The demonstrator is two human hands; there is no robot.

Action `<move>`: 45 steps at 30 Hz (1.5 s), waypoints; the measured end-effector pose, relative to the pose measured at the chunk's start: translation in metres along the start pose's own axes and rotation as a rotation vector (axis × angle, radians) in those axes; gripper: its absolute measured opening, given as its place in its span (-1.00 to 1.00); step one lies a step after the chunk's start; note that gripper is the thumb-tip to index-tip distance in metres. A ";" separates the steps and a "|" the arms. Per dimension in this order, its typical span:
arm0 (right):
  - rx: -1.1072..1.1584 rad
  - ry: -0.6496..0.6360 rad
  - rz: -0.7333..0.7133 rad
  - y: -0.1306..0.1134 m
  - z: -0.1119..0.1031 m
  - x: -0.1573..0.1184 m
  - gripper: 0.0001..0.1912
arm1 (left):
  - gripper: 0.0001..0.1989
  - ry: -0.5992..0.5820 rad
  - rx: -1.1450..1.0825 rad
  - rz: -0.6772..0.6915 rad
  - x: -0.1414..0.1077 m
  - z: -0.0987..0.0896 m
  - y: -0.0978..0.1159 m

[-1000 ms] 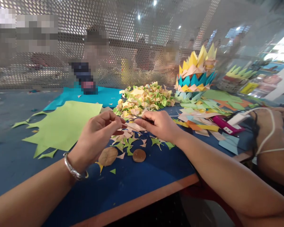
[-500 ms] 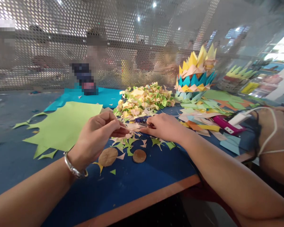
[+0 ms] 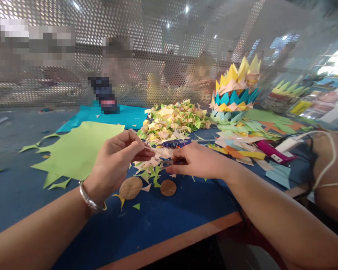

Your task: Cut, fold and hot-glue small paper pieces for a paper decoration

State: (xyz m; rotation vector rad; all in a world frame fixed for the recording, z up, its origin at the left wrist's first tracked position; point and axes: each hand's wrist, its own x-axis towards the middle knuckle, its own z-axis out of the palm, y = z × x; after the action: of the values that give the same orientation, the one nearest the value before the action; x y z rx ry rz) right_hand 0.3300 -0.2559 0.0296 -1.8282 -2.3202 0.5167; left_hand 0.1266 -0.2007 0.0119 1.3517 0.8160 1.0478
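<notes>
One pink paper (image 3: pixel 165 152) at centre, two brown discs (image 3: pixel 131 188) below

Mid-frame, the left hand (image 3: pixel 116 159) pinches the paper's edge; the right hand (image 3: pixel 198 161) curls just beside, its grip hidden. One green sheet (image 3: pixel 80 150) lies left, one spiky paper tower (image 3: pixel 235 97) stands upper right.

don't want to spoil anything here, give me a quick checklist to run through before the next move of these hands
1. Left hand pinching the pale pink paper: ok.
2. Right hand's hold visible: cannot tell, its fingers hide it.
3. Table around the hands free of scraps: not ok, they litter it.
4. Two brown discs apart: ok.
5. Tiered paper piece standing: ok.
</notes>
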 end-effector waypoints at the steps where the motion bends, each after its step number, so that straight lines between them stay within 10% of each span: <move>1: 0.003 -0.017 -0.003 -0.002 0.001 -0.001 -0.62 | -0.85 0.002 -0.002 0.001 0.001 0.000 -0.001; 12: -0.074 0.028 -0.083 -0.006 0.004 -0.005 -0.61 | -0.82 -0.027 0.000 0.013 0.004 0.000 -0.003; 28: 0.080 0.543 -0.455 0.006 0.017 0.002 -0.86 | -0.70 -0.133 -0.007 -0.082 0.003 0.001 -0.007; 45: 0.020 0.534 -0.616 0.004 0.022 0.002 -0.85 | -0.70 -0.138 -0.046 -0.153 -0.002 0.005 -0.004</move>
State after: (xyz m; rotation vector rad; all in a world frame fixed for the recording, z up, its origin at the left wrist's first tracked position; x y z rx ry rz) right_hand 0.3265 -0.2571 0.0076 -0.9735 -2.2846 -0.0365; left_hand 0.1311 -0.2037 0.0080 1.2861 0.7747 0.8400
